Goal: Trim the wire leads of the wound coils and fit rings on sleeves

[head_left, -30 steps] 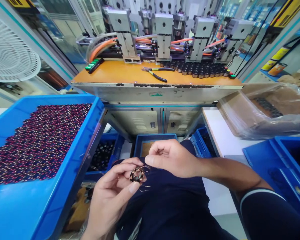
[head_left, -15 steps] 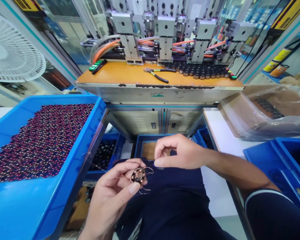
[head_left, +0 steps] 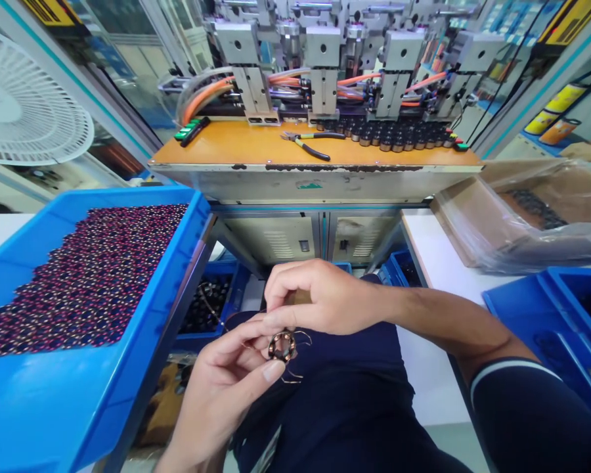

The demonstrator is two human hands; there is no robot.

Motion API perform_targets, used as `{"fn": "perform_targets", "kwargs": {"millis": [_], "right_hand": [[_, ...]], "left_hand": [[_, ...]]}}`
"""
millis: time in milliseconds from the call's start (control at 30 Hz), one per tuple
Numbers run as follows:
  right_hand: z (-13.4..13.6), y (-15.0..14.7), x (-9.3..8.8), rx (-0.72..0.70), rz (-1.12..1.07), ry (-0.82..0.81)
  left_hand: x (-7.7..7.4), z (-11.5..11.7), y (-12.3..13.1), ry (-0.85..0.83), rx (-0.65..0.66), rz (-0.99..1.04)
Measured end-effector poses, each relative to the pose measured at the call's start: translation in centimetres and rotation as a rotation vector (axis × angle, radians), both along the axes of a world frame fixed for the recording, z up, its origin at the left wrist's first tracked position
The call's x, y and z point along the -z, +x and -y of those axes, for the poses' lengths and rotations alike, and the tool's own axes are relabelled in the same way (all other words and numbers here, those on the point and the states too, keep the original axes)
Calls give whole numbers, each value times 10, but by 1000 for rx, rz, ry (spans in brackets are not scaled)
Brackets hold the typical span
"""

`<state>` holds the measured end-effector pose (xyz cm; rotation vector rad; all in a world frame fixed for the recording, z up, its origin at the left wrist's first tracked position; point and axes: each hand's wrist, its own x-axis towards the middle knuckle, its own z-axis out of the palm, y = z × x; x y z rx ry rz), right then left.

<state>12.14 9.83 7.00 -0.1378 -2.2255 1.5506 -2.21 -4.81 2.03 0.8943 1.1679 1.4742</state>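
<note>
Between its thumb and fingers, my left hand (head_left: 231, 368) grips a small wound stator (head_left: 282, 346), a dark ring with copper coils and an open centre. Loose copper wire ends stick out on its right side, and a thin wire runs up and left from behind my fingers. Just above the ring is my right hand (head_left: 320, 299), its fingers curled and its thumb tip close to my left fingertips. Whatever the right fingertips pinch, if anything, is too small or hidden to make out.
To the left stands a blue tray (head_left: 73, 394) with many wound parts. Ahead, an orange machine bench (head_left: 217, 148) carries cutting pliers (head_left: 308, 146) and rows of black cylindrical parts (head_left: 398, 136). A plastic-lined carton (head_left: 473, 217) and a blue bin (head_left: 522, 315) sit at right.
My right hand has moved left and closed in on my left hand, above the stator. The stator has shifted slightly right. A thin wire now shows on the left of my left fingers.
</note>
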Motion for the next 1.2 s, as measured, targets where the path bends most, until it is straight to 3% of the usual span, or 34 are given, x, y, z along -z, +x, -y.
{"fn": "perform_targets", "kwargs": {"millis": [133, 300, 433, 567, 800, 1200], "right_hand": [[9, 14, -3, 140, 76, -167], [14, 27, -10, 191, 241, -324], [15, 27, -13, 126, 311, -352], [16, 25, -13, 112, 335, -268], [18, 27, -15, 82, 274, -204], [22, 28, -9, 28, 195, -402]], "left_hand": [[3, -2, 1, 71, -55, 17], [7, -2, 1, 115, -33, -29], [7, -3, 2, 116, 8, -40], [7, -3, 2, 99, -2, -34], [6, -6, 6, 114, 41, 125], [11, -9, 2, 213, 91, 139]]}}
